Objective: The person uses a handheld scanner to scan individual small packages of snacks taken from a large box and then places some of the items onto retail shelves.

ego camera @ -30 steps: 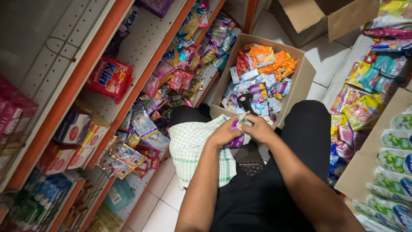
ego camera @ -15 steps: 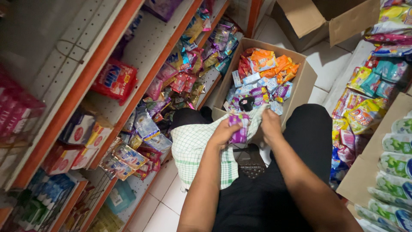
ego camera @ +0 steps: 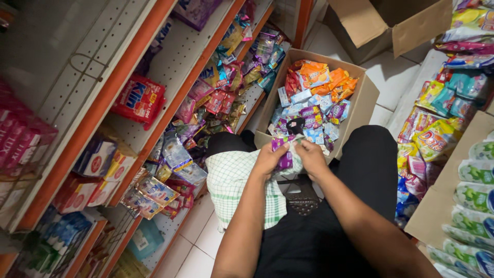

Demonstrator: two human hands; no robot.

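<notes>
Left hand (ego camera: 268, 158) and right hand (ego camera: 311, 157) meeting over the lap, both pinched on a small purple sachet pack (ego camera: 284, 157), fingers closed around its edges. Pack held upright between the two grips, just in front of the open cardboard box (ego camera: 366, 98) on the floor, probably kept near so sachets pass straight from box to hands. Box packed with mixed sachets: orange packs (ego camera: 329, 77) at the far end, purple and pale blue ones nearer. Green checked cloth (ego camera: 234, 185) draped over the left knee, touching the left forearm. Small dark patterned stool or stand (ego camera: 302, 195) partly hidden under the hands, exact kind unclear. Orange-edged shelves (ego camera: 103, 110) on the left, holding a red packet (ego camera: 139, 100) and hanging sachet strips (ego camera: 221, 87). Second cardboard box (ego camera: 391, 23) beyond, flaps open. More colourful packets (ego camera: 437, 118) stacked at right. White tiled floor (ego camera: 200, 242).
</notes>
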